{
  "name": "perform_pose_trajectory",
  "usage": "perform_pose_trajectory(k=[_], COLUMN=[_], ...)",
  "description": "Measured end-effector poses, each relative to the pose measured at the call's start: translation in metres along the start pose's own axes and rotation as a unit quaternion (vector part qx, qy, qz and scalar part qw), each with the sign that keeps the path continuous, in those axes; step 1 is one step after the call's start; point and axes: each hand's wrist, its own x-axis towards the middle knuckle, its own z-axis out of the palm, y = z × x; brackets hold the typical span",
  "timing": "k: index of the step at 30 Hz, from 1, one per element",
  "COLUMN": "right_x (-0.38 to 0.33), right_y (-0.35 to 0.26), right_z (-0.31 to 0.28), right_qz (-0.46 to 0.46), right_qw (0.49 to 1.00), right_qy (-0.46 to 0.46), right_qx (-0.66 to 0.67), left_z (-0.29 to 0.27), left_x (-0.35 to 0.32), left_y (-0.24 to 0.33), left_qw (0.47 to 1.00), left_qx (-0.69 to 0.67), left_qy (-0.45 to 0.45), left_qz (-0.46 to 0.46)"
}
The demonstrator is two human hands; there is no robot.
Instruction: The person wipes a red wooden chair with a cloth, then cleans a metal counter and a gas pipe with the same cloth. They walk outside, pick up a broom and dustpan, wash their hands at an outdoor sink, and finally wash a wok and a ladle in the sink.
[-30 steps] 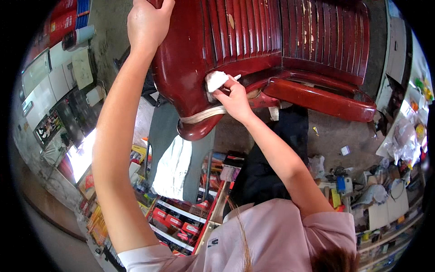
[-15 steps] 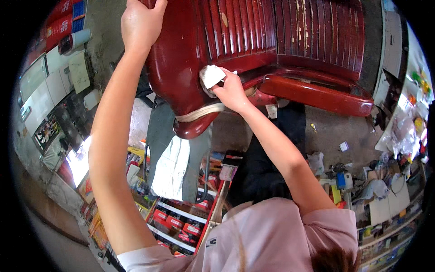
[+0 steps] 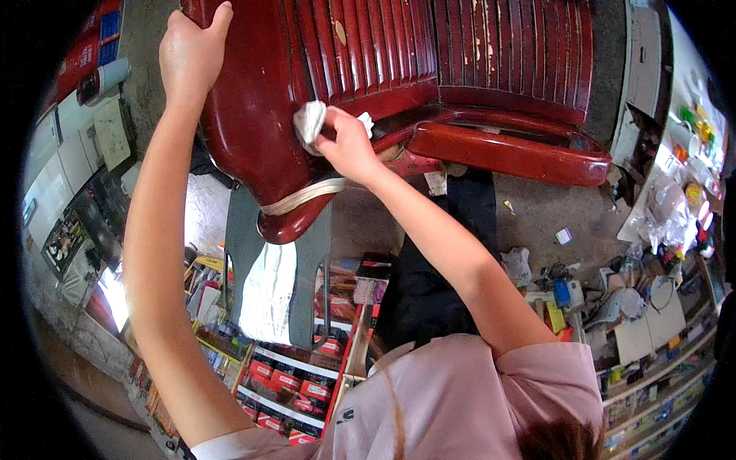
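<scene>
A glossy dark-red wooden chair (image 3: 257,107) with a slatted part fills the top middle, its finish chipped pale in spots. My left hand (image 3: 192,57) grips the chair's upper left edge, thumb raised on the near face and the other fingers mostly hidden. Pinched in my right hand (image 3: 351,147) is a crumpled white cloth (image 3: 310,124), which touches the red surface beside the lower ends of the slats. A cream band (image 3: 303,197) wraps the rounded end of the wood just below. To the right juts a long red armrest-like rail (image 3: 510,156).
Under the chair's rounded end stands a grey-green folding seat (image 3: 313,253) with a white cloth strip (image 3: 267,295) over it. A shelf of red and black boxes (image 3: 287,377) lies nearer me. Cluttered goods and plastic bags (image 3: 665,208) line the right side.
The chair appears shifted left in view, along with both hands. My right hand has slid the white cloth a little over the wood, and the cloth is bunched differently. My left hand keeps its hold.
</scene>
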Motion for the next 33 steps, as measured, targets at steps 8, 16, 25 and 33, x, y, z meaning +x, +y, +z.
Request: perform_pose_trajectory(k=[8,16,25,33], right_x=[-0.007,-0.027,0.006,0.009], right_y=[-0.006,0.027,0.164,0.224], right_z=[0.007,-0.019,-0.19,-0.142], right_qz=[-0.029,0.035,0.299,0.258], right_qw=[0.999,0.993,0.951,0.829], right_qy=[0.039,-0.04,-0.043,-0.351], right_qx=[0.013,-0.107,0.069,-0.351], left_z=[0.002,-0.001,0.003,-0.006], left_x=[-0.003,-0.007,-0.005,-0.011], left_y=[-0.004,0.003,-0.012,0.001], left_qw=[1.0,1.0,0.999,0.999], left_qx=[0.002,-0.012,-0.033,-0.032], left_qy=[0.015,0.008,-0.007,-0.014], left_qz=[0.003,-0.005,0.001,-0.015])
